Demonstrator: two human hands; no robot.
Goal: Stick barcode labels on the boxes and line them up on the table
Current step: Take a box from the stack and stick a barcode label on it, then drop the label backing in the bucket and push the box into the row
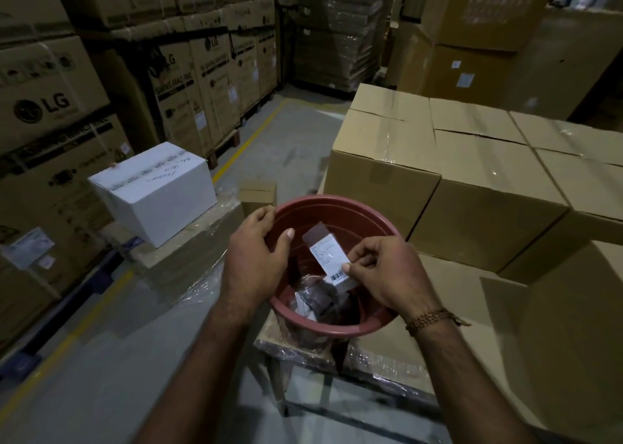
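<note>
Over the mouth of a red tub (354,320), the right hand (384,271) pinches the near, barcoded end of a small box (328,256) between thumb and curled fingers, the box's long axis running up and away toward the tub's far rim. Left of it, the left hand (258,251) hovers with fingers loosely curled and thumb stretched toward the box, holding nothing; whether its fingertips touch the rim cannot be told. Both hands are close to the box, the right already on it, so any label pressing likely falls to the left. Inside the tub lie more dark packets (320,300), blurred. Beyond the tub's right side stand taped cartons (472,187); to its left, a white carton (158,191).
</note>
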